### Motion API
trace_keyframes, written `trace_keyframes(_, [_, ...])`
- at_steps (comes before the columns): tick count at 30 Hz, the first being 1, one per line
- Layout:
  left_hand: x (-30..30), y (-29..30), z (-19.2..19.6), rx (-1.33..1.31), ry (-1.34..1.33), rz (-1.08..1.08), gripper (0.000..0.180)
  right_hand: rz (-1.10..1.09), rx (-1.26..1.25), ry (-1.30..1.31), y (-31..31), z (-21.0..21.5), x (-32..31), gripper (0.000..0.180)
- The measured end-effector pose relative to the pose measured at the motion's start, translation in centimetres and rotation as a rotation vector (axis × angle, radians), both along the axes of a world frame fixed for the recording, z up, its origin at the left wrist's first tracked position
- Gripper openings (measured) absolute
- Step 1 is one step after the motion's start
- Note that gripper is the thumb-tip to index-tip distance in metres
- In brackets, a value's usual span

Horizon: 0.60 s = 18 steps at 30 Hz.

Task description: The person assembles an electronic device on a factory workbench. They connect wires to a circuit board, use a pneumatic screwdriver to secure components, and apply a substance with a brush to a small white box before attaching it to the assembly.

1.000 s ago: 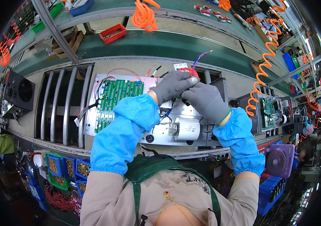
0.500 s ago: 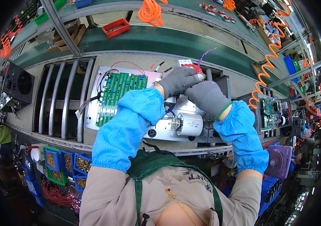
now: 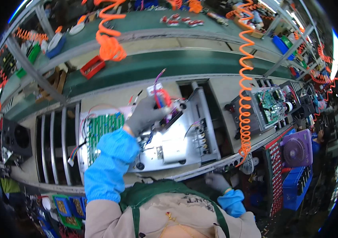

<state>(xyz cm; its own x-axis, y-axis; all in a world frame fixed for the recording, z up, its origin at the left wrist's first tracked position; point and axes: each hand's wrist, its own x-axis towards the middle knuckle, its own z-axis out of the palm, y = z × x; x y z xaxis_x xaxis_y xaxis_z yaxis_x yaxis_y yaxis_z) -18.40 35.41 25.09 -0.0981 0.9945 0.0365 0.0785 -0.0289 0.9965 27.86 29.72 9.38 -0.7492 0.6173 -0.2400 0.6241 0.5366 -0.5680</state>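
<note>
Gripping the foot of a red-and-purple wire bundle [image 3: 162,98], the gloved left hand [image 3: 143,115] is at twelve o'clock on the metal chassis [image 3: 192,137], its fingers clamped round the wires, as far as I can tell from where I stand. I'd guess that grip serves to keep the loose ends pointing up, clear of the bare metal. The chassis lies flat on the bench, probably so that everything on it can be reached from above: a green circuit board [image 3: 101,129] at nine o'clock and a white cylinder [image 3: 175,150] at four. Farther out at four, by the near bench edge, is the right hand [image 3: 217,183]; it's blurred, and I can't tell whether its fingers are together or apart, or holding anything. As for containers, blue bins [image 3: 71,201] at eight o'clock hold small brass-coloured parts [image 3: 63,207], within easy reach, I'd say. A red tray [image 3: 94,72] lies out at eleven, its contents too small to make out, and a blue crate [image 3: 292,199] toward four holds dark, slotted pieces [image 3: 304,185].
</note>
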Motion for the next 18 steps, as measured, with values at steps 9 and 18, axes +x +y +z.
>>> trace_keyframes(9, [0.6, -0.7, 2.3, -0.008, -0.037, 0.016, 0.018, -1.461, -0.555, 0.560, 1.0, -13.6, 5.1, 0.047])
trace_keyframes(18, [2.0, -0.8, 2.4, 0.020, -0.162, 0.074, 0.021, -1.465, -0.345, 0.842, 1.3, -16.2, 3.1, 0.073])
